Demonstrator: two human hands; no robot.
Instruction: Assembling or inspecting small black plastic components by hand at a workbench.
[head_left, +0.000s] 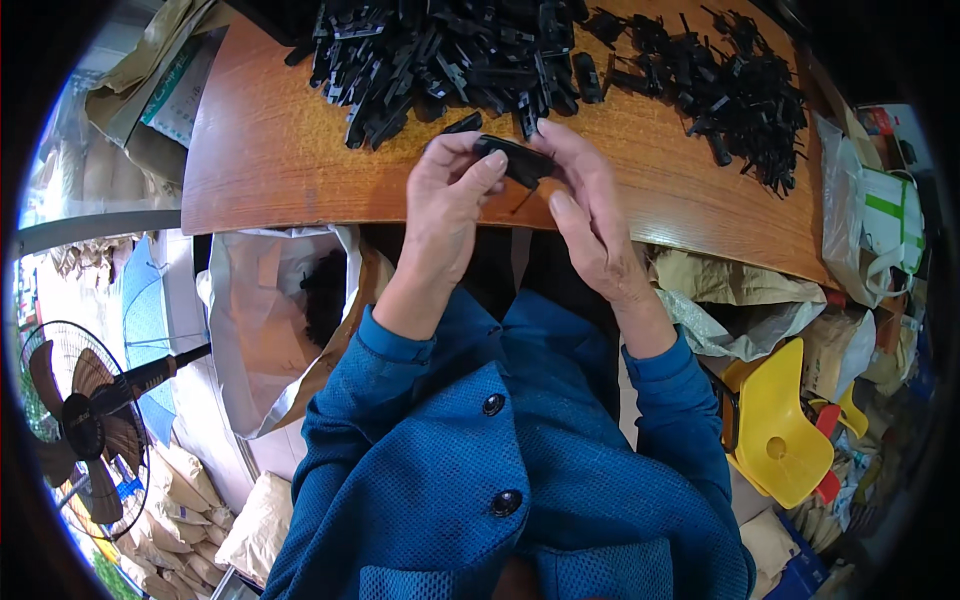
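Note:
Above the near edge of the wooden table, my left hand (447, 200) grips a small black plastic part (515, 162) between thumb and fingers. My right hand (592, 215) closes on the same part's other end, fingertips pressed to it. A thin dark strip sticks out below the part, by my right thumb. Just beyond my hands lies a large heap of long black plastic pieces (440, 65). One loose black piece (464, 124) rests behind my left fingers. Smaller, thinner black pieces form another pile (735, 95) at the far right.
Below the table (270, 150), an open white sack (235, 330) with dark contents stands at left. Another sack (745, 330) is at right, near a yellow plastic chair (785, 430). A black fan (85, 425) stands far left, near stacked paper sacks (170, 500).

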